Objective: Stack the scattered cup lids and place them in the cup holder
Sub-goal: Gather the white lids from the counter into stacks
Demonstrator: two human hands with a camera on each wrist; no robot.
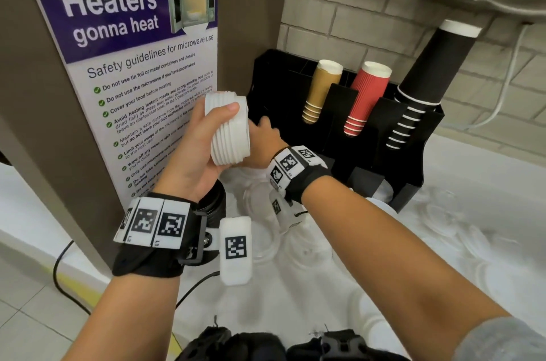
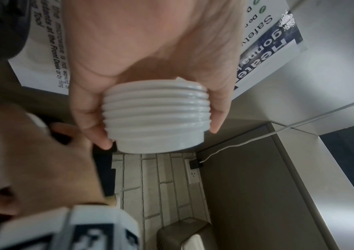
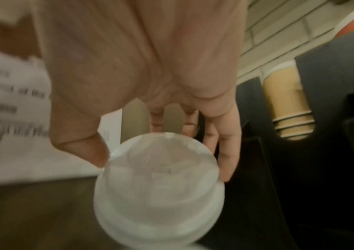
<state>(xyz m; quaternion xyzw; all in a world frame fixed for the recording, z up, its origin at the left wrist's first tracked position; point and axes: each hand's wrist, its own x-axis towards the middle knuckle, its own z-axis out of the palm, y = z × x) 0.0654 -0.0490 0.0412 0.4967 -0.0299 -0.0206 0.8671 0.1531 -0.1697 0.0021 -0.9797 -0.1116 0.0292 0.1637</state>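
Note:
A stack of several white cup lids (image 1: 230,130) lies on its side in the air in front of the poster. My left hand (image 1: 218,136) grips it, thumb over the top and fingers underneath. In the left wrist view the ribbed stack (image 2: 156,116) sits between thumb and fingers of that hand (image 2: 160,137). My right hand (image 1: 263,136) is at the stack's right end. In the blurred right wrist view the thumb and fingers of the right hand (image 3: 163,162) bracket the end lid (image 3: 159,186). The black cup holder (image 1: 413,153) stands just behind, to the right.
The holder carries leaning stacks of brown cups (image 1: 322,88), red cups (image 1: 366,97) and black cups (image 1: 419,85). Loose white lids (image 1: 443,213) lie scattered on the white counter below my arms. A microwave safety poster (image 1: 133,65) covers the panel at left. A brick wall stands behind.

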